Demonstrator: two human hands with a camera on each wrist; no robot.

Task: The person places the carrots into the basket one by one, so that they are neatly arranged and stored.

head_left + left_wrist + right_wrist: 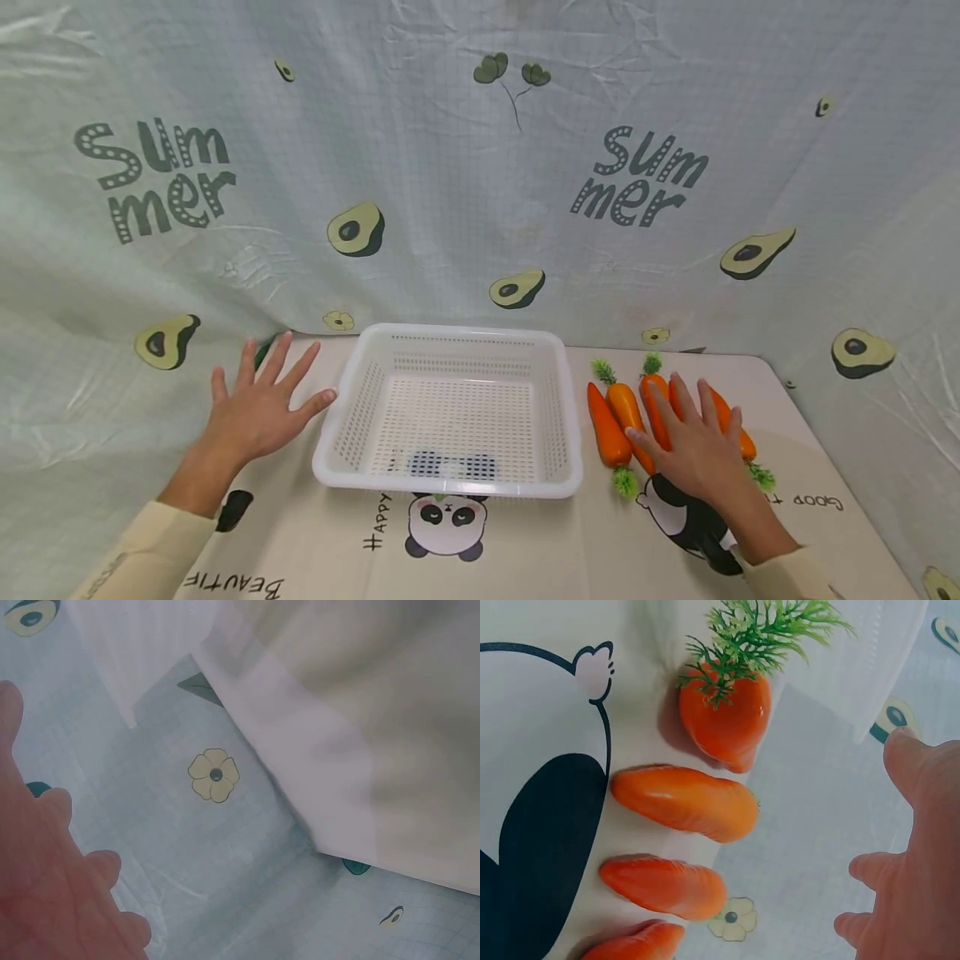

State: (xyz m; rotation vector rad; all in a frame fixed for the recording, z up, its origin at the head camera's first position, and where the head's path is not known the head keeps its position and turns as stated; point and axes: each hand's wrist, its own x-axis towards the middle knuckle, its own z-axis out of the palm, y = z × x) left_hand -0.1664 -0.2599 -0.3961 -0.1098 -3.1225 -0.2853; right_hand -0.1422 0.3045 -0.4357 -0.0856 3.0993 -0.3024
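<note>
A white plastic basket (450, 488) with perforated walls stands mid-table in the head view. Left of it, my left hand (255, 417) is held with fingers spread, the thumb near the basket's left rim and nothing in its grasp. My right hand (697, 450) hovers with spread fingers over a row of orange toy carrots, covering parts of some. A red-orange carrot (606, 429) lies closest to the basket, its green leafy top toward me. Beside it an orange carrot (624, 404) points the other way. In the right wrist view, several carrots (682, 802) lie apart from the fingers.
The pale table (525, 558) carries panda drawings and lettering. A light curtain (450, 167) printed with avocados hangs behind it and along both sides. The table's rear edge runs just behind the basket and carrots.
</note>
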